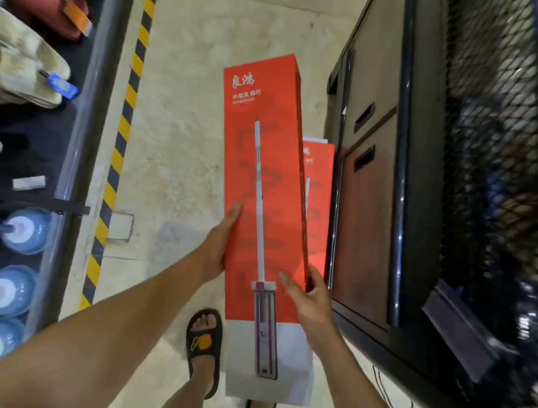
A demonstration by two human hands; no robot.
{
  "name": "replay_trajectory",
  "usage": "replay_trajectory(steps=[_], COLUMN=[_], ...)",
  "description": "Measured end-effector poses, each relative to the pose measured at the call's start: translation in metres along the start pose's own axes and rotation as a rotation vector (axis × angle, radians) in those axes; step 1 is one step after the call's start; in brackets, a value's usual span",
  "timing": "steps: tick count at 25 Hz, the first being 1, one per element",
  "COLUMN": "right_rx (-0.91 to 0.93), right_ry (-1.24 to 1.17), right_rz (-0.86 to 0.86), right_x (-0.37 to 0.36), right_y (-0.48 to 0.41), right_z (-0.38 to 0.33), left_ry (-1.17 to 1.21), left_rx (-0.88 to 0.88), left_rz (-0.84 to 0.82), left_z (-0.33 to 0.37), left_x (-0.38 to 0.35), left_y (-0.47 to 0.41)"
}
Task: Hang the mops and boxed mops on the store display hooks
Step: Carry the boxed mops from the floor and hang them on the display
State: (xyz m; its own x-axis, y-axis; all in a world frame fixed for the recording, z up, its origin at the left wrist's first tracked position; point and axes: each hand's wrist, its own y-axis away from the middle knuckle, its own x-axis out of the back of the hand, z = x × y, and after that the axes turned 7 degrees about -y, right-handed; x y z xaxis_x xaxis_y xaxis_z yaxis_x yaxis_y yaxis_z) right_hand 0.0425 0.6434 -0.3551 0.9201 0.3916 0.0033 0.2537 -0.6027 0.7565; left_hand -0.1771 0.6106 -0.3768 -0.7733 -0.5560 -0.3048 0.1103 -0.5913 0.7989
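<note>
**Fig.** Head view, looking down a shop aisle. Long red boxed mop [265, 168] held w/ both hands above the pale floor [182, 122], tilted, red top end pointing away from the person, white bottom end nearest the body; mop pic printed on its front face. L hand [220, 242] grasps the box's left edge approx. mid-length: thumb flat on the front, fingers hidden behind. R hand [309, 299] grasps the right edge lower down: thumb on the front, fingers curled round the side. Second red box [320, 183] lies partly hidden behind the held one, close beside the dark cabinet [372, 149] at right. Black wire mesh panel [484, 165] further right. At left: slippers [20, 72] on a shelf, blue round-headed items [21, 231] nearer the person (too blurred to name). Yellow-black stripe [130, 98] runs along the floor by that shelf. Foot in a black sandal [204, 343] shows beside the box's bottom end
</note>
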Motion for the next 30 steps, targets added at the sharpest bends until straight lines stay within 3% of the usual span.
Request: replay_trajectory(steps=[4,10,14,19,25,30], right_rx=[0.022,0.111,0.397,0.752,0.901,1.009], right_ry=[0.037,0.24,0.368,0.324,0.186,0.179], right_rz=[-0.107,-0.341,-0.426,-0.627,-0.901,-1.189], right_x=[-0.009,-0.011,-0.034,-0.112,-0.22,-0.278], right_y=[0.078,0.167,0.232,0.335,0.451,0.561], right_z=[-0.061,-0.157,-0.249,-0.339,-0.354,-0.287], left_ry=[-0.002,0.055,0.105,0.162,0.218,0.328], left_rx=[-0.154,-0.466,-0.661,-0.788,-0.871,-0.919], left_rz=[0.241,0.414,0.552,0.673,0.88,1.073], left_z=[0.065,0.105,0.103,0.071,-0.008,-0.105], left_x=[-0.025,-0.061,-0.061,-0.045,-0.014,-0.003], left_y=[0.093,0.25,0.338,0.432,0.54,0.632])
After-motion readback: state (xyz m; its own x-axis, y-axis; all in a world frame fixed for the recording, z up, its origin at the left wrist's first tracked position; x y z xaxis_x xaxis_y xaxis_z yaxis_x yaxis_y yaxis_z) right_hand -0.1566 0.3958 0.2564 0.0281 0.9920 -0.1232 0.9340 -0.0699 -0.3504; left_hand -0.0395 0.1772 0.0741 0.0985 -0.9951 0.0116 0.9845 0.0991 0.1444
